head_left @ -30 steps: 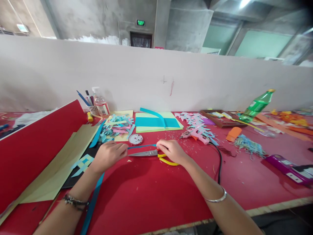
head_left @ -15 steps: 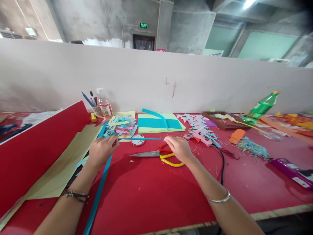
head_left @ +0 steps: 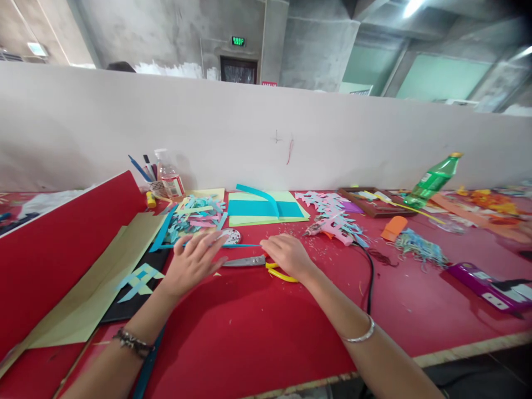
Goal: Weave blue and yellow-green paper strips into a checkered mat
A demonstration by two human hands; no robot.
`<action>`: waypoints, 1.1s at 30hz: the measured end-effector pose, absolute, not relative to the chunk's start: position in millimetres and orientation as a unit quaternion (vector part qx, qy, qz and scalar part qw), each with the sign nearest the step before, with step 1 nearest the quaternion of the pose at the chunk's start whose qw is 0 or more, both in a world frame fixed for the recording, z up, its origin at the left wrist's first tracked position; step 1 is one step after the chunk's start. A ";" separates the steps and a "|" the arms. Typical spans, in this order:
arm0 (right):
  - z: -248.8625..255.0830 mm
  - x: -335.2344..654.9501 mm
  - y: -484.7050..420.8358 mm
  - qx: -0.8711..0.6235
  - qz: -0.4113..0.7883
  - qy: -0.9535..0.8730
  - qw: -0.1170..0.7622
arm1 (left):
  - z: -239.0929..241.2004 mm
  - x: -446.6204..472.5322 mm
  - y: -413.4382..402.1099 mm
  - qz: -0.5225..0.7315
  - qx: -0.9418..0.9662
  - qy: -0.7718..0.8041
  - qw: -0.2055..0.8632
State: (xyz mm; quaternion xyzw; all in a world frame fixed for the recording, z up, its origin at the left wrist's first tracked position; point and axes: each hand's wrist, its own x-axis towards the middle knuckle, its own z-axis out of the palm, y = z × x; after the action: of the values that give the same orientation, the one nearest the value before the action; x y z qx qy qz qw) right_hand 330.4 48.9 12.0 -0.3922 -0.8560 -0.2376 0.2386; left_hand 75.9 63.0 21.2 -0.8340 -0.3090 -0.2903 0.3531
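The right hand (head_left: pixel 288 256) grips the right end of a narrow blue strip (head_left: pixel 243 245) between thumb and fingertips. From this grip the strip extends leftward, nearly level across the scene, on the far side of the left hand (head_left: pixel 193 263). The fingers of the left hand are extended and spread apart, clasping nothing visible. A blue length also shows to the left of these fingers, in line with the strip; the hand hides the portion between. Contact between the left hand and the strip cannot be determined.

The scissors (head_left: pixel 245 261) lie on the red table (head_left: pixel 266 332), just to the near side of the strip. The blades point left toward the left fingertips; the yellow handles sit at the right, partly covered by the right hand. A round lid (head_left: pixel 231 237) is located immediately to the far side of the strip, partly hidden by the left fingers. A woven paper piece (head_left: pixel 143 277) rests on a black board (head_left: pixel 120 310), left of the left hand. A pink glue gun (head_left: pixel 338 230) lies to the far right of the right hand.
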 end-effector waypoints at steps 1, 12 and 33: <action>12.2 327.0 47.6 -0.385 -0.233 -0.860 0.242 | 21.3 80.8 60.4 -0.282 -0.839 -0.310 0.348; 4.3 283.9 33.6 -0.352 -0.203 -0.875 0.263 | 14.8 103.7 53.5 -0.207 -0.925 -0.228 0.223; 6.5 350.1 62.8 -0.525 -0.301 -0.751 0.264 | 13.5 59.0 86.0 -0.248 -0.879 -0.343 0.218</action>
State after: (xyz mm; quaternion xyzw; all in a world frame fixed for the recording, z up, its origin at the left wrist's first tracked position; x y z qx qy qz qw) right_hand 350.1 62.8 6.5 -0.5254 -0.7508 -0.3012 0.2638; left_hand 59.0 86.0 13.5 -0.8790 -0.3435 -0.2484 0.2185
